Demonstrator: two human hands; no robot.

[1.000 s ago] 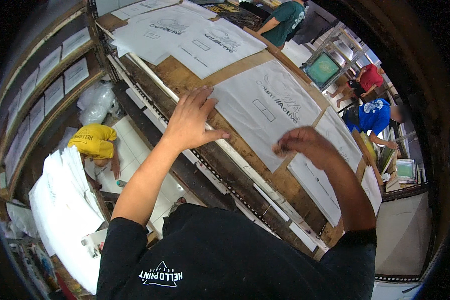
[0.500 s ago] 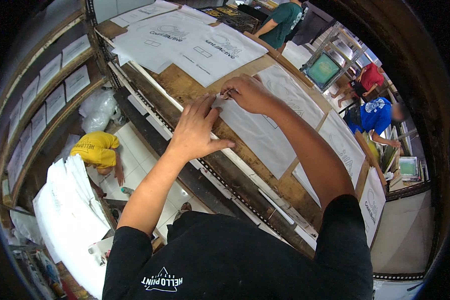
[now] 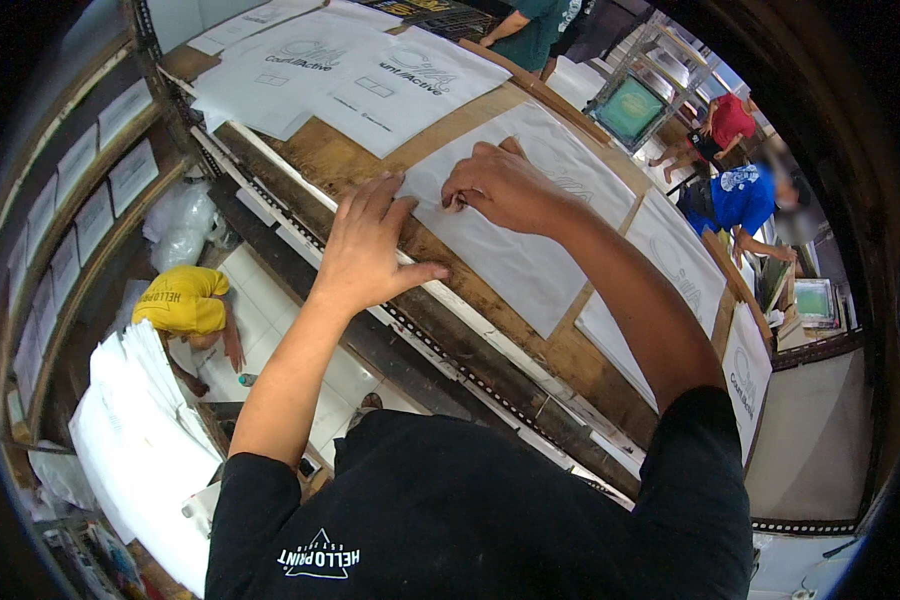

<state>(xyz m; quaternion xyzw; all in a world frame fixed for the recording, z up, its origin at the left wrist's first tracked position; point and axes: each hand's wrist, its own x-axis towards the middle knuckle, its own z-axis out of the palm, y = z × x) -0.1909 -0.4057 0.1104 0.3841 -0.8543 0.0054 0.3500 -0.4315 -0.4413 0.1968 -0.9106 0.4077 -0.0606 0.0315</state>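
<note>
Across the long brown wooden bench (image 3: 335, 152), near its front edge, the person's two bare hands worked over a thin white rectangular sheet printed with grey line art (image 3: 530, 278).

Left hand (image 3: 362, 245): palm down at the sheet's near left corner, fingers lying close together and thumb spread wide. Position suggested a steadying role, though pressure could not be judged. The thumb reached over the pale painted strip (image 3: 280, 167) along the bench front.

Right hand (image 3: 505, 192): above the sheet, just beside the left, fingers bent inward with tips drawn together. Could not tell whether they pinched paper or something small; the bend would suit fine contact better than a flat press.

Materials: the sheet looked smooth and slightly translucent, faintly rippled, lying almost flat. Bare wood round it was stained and rough-looking. A similar white printed sheet (image 3: 395, 92) lay to the left, another (image 3: 685, 262) to the right; the spacing probably kept each design readable. Below the front edge ran a dark perforated metal rail, its holes evenly spaced
</note>
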